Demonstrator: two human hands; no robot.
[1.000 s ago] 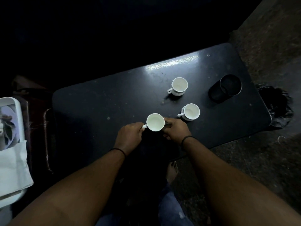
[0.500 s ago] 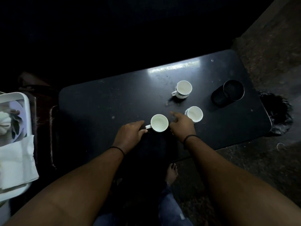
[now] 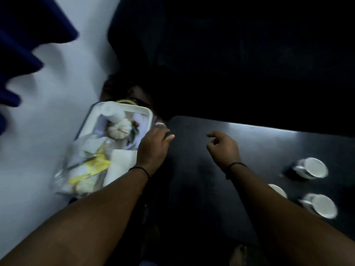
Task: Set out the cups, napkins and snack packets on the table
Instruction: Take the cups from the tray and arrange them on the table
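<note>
Three white cups stand on the black table (image 3: 249, 143) at the right: one cup (image 3: 315, 167) further back, a second cup (image 3: 324, 205) nearer, and a third cup (image 3: 278, 190) half hidden behind my right forearm. A white tray (image 3: 146, 110) to the left of the table holds a folded white napkin (image 3: 121, 162) and blurred clear and yellow snack packets (image 3: 86, 166). My left hand (image 3: 153, 144) rests at the tray's right edge with its fingers hidden from view. My right hand (image 3: 222, 146) hovers over the table's left part, fingers loosely curled and holding nothing.
A white ribbed round object (image 3: 119, 128) and a white bottle (image 3: 113, 112) lie at the tray's far end. Something glossy and clear (image 3: 159, 124) sits just beyond my left hand. A pale wall (image 3: 48, 93) lies to the left. Dark space surrounds the table's far side.
Both hands have left the near cup and moved left. My view has swung left, so the tray is now central and the cups sit at the right edge.
</note>
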